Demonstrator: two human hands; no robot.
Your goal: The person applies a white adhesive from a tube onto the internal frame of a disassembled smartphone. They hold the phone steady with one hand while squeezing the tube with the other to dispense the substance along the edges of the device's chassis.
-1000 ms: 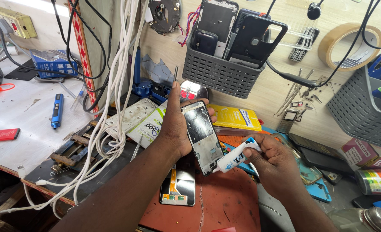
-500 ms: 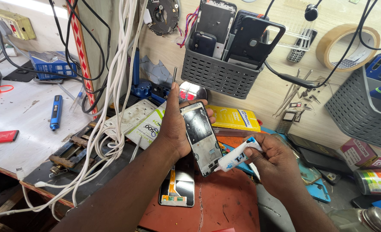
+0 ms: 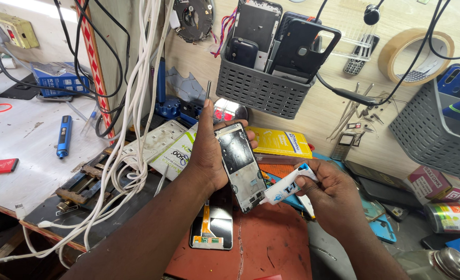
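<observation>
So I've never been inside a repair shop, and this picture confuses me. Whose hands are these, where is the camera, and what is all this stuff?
The camera sits on the person's head and looks down at their own two bare hands. The left hand holds up a phone frame, tilted. The right hand holds a small white glue tube, its tip at the frame's lower edge. Below them a phone screen lies on a red mat. White cables hang at the left, a blue tool lies on the bench, and a grey basket of phone parts hangs on the wall.
</observation>
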